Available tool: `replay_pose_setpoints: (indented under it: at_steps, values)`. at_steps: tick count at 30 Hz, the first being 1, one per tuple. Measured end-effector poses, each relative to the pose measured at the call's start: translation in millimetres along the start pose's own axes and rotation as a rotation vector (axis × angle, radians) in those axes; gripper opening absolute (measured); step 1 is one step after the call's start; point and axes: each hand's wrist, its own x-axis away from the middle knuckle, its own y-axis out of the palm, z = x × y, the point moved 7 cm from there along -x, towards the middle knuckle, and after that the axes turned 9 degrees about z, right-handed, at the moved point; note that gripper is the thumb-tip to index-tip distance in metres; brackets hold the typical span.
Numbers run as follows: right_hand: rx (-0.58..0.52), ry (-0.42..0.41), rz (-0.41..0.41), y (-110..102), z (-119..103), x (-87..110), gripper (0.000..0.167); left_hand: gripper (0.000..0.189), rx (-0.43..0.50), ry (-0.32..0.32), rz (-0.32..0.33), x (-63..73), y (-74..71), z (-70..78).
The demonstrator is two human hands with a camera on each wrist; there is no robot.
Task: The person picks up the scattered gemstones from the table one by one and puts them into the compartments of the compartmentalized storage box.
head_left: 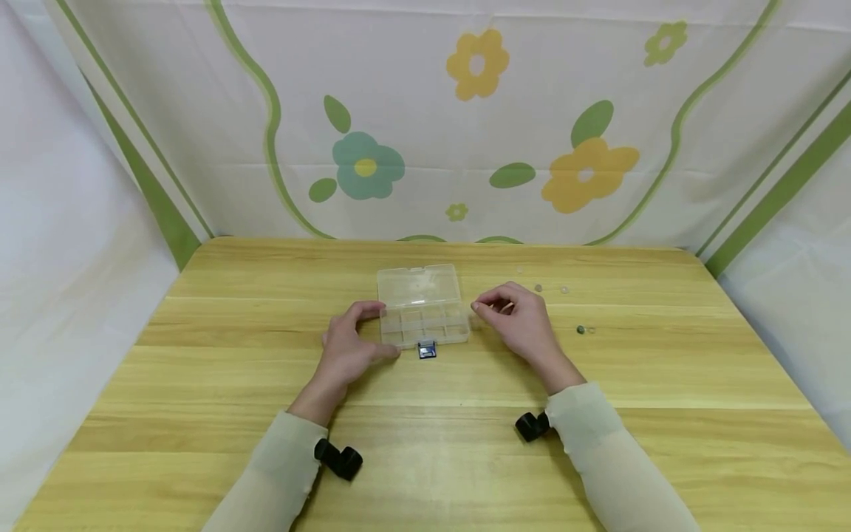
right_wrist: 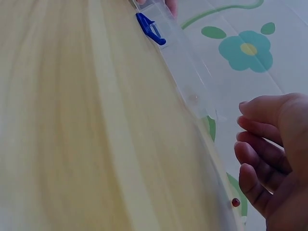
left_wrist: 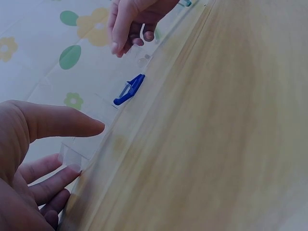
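A clear plastic compartment box (head_left: pixel 425 323) stands on the table with its lid (head_left: pixel 419 284) raised at the back. At the middle of its front edge is a blue clasp (head_left: pixel 427 349), hanging down. My left hand (head_left: pixel 347 343) holds the box's left end, thumb along the front edge and fingers at the back and side. Beside the right end is my right hand (head_left: pixel 515 321), its fingers curled and the thumb tip close to the index tip. Whether something tiny sits between those tips cannot be made out. The right wrist view shows a small round shape (right_wrist: pixel 193 97) at the box's right end.
Right of the right hand lie a small dark green piece (head_left: pixel 580 329) and a pale ring-like one (head_left: pixel 591 330). Farther back are a grey disc (head_left: pixel 538 287) and a clear one (head_left: pixel 564 290). A flowered cloth (head_left: pixel 412 89) hangs behind the wooden table (head_left: pixel 219 369).
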Motion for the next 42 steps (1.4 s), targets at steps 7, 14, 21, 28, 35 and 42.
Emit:
replay_pose_setpoints:
  at_steps: [7, 14, 21, 28, 35, 42]
  values:
    - [0.027, -0.012, 0.024, -13, 2, 0.7, 0.011, 0.077, -0.002, 0.006, 0.001, -0.5, 0.3, 0.1]
    - [0.048, 0.001, 0.014, -18, 9, 2.6, 0.011, 0.078, 0.002, 0.002, 0.005, 0.1, -0.2, -1.1]
    - [0.075, 0.003, 0.021, -31, 17, 5.0, 0.012, 0.078, 0.001, 0.0, 0.006, 0.4, 0.0, -2.5]
    - [0.118, 0.011, 0.034, -51, 28, 9.0, 0.012, 0.079, -0.011, 0.005, 0.011, 1.0, 0.0, 0.0]
    - [0.155, 0.024, 0.058, -73, 34, 15.7, 0.015, 0.079, -0.019, 0.007, 0.013, 1.1, -0.4, 0.9]
    - [0.151, 0.066, 0.099, -95, 47, 20.9, 0.023, 0.078, -0.015, 0.014, 0.012, 0.2, -0.7, 0.0]
